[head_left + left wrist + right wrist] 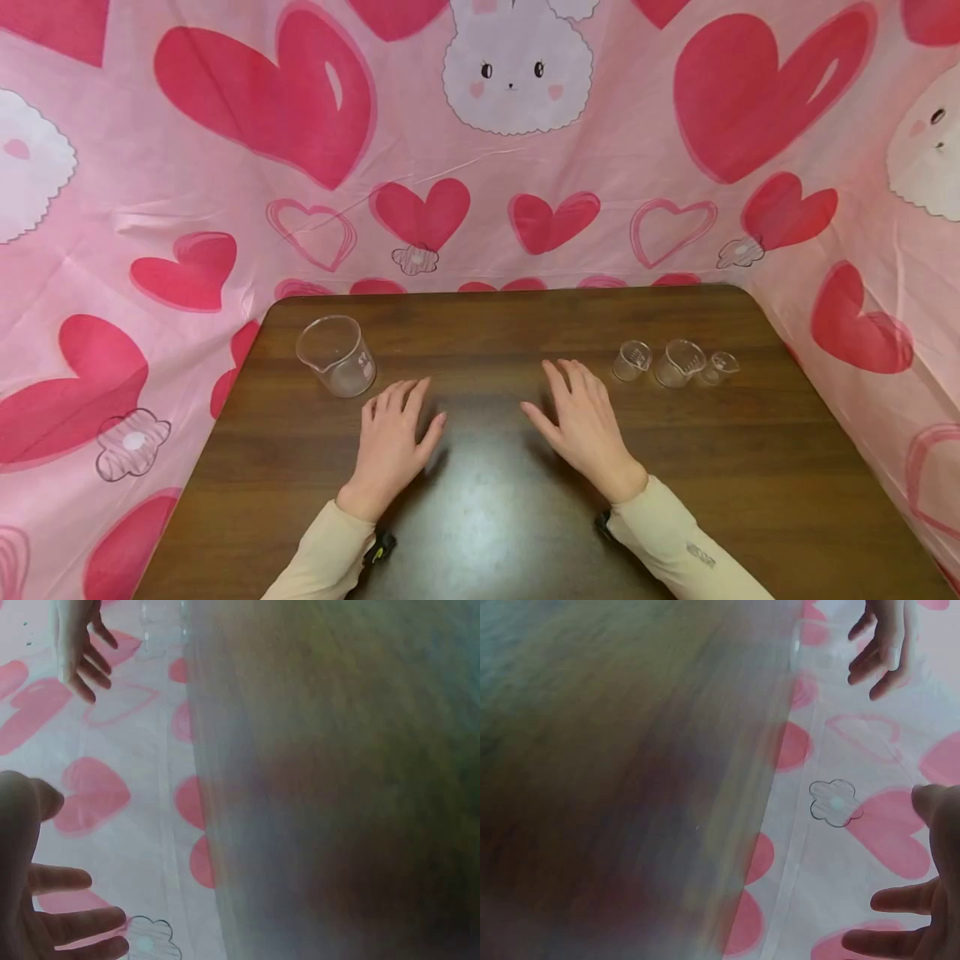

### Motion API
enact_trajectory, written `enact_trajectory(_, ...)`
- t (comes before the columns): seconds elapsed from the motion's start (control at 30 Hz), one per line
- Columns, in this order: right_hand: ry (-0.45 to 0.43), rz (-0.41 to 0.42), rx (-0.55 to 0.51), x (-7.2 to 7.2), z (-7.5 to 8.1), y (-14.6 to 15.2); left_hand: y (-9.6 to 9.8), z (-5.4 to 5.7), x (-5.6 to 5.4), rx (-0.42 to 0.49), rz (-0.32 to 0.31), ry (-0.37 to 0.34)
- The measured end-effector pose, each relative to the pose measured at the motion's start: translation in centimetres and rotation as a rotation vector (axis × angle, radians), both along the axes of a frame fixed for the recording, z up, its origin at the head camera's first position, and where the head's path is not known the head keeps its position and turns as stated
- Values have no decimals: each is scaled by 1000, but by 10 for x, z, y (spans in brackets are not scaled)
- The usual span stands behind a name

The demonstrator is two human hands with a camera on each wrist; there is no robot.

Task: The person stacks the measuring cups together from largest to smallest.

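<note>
Head camera: I see left hand (395, 442) and right hand (587, 423) loosely spread, pinching nothing; large beaker (343, 367) upright far left, three small beakers (678, 367) far right on surface (480, 342); likely split by size, within easy reach.

Table (480, 342): dark brown, wood-grained. Backdrop cloth (633, 117): pink; carries red hearts, outlined pink hearts, white rabbit faces, sketched flowers. Large beaker (345, 372): clear, pale print. Three small beakers (678, 367): clear, pale markings. Left sleeve (318, 557): cream. Right sleeve (667, 525): cream, bears grey mark.
</note>
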State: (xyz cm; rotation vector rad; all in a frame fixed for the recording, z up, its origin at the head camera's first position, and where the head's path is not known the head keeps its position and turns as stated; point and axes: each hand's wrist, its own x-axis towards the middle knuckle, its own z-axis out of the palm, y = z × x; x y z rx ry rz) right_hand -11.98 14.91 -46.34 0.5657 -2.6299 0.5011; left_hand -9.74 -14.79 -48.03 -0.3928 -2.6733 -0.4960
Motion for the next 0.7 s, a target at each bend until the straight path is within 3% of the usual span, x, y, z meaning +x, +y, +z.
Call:
enact_trajectory(0.2, -1, 29, 15, -6, 6, -12, -7, -1, 0, 61, 21, 61)
enact_trajectory(0.7, 30, 110, 20, -15, 12, -43, -23, -3, 4, 108, 104, 27)
